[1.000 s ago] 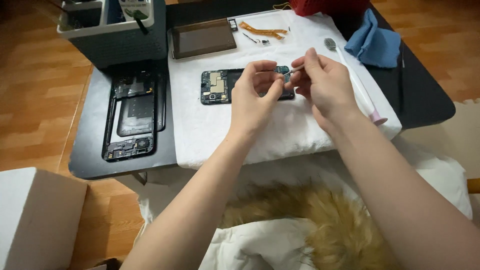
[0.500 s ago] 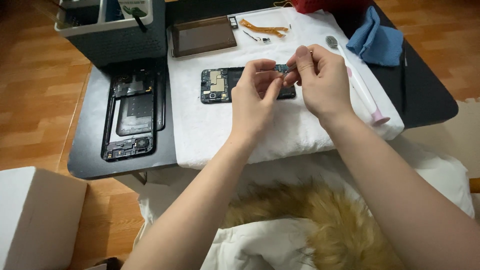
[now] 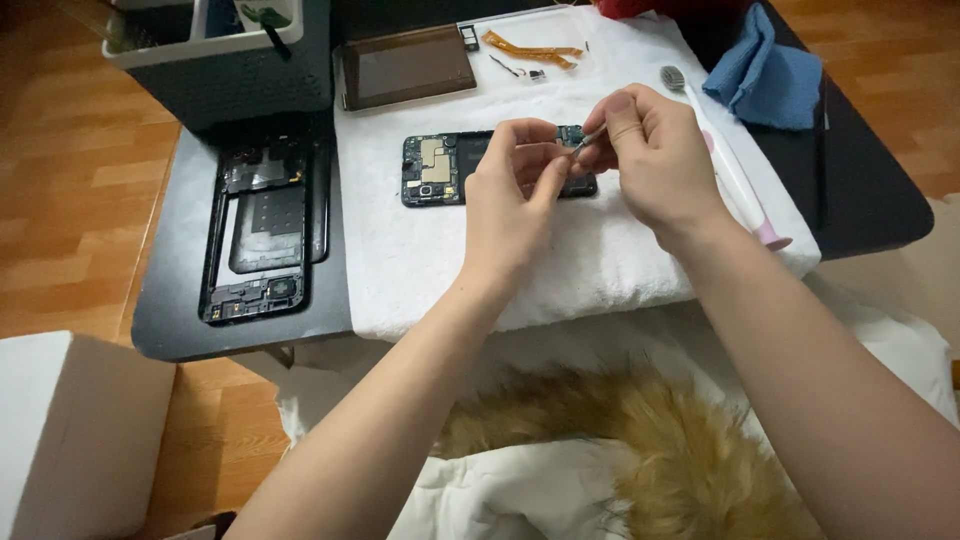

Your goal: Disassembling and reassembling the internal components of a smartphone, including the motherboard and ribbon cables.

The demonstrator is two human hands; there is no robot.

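board point(image 3: 440, 170): dark phone circuit board, flat on white towel point(image 3: 600, 260), long axis left–right across the table, parallel to the near edge
board position: directly beyond both hands, right end hidden under fingers, left end with gold shields fully exposed
left hand point(image 3: 510, 200): over the board's middle, thumb and forefinger pinched on a tiny part, too small to identify
right hand point(image 3: 660, 165): at the board's right end, fingers closed on thin metal tool point(image 3: 590, 140), probably tweezers, tip angled down-left toward left fingertips
key relation: both pinches meet above the board's right third; tool tip and left fingertips touching or nearly, cannot tell which
nearer hand: right closer to the board's right end, left closer to the centre; neither reaching, both already on the spot
phone frame point(image 3: 265, 230): black, long axis front–back, on dark table point(image 3: 180, 300) well left of left hand
screen panel point(image 3: 405, 68): brown, far side of towel, beyond board
flex cable point(image 3: 530, 48): orange, far edge of towel, small loose bits beside it
toothbrush point(image 3: 725, 165): white and pink, just right of right hand, running diagonally along towel edge
blue cloth point(image 3: 765, 75): far right, apart from hands
grey bin point(image 3: 220, 60): far left corner
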